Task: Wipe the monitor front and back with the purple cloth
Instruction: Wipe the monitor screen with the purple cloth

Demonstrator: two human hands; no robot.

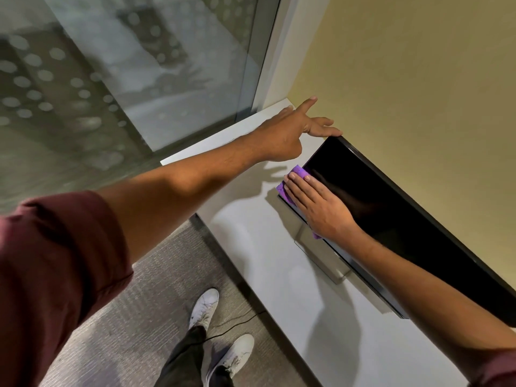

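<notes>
On a white table [279,275] between glass wall [111,65] and yellow wall [418,65], above grey carpet [153,275], the dark monitor [391,213] stood. The right hand [318,208], grip wide, pressed the purple cloth [296,173] flat on the screen's lower corner; the left hand [290,132], fingers straight, rested on its top corner.

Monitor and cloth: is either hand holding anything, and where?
Nothing gripped. Left hand rests on top corner of monitor; right hand presses purple cloth flat on it.

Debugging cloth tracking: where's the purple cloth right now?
Head view, right of centre: the purple cloth lies under the flat right hand at the lower left screen corner of the monitor, just above the white counter.
</notes>
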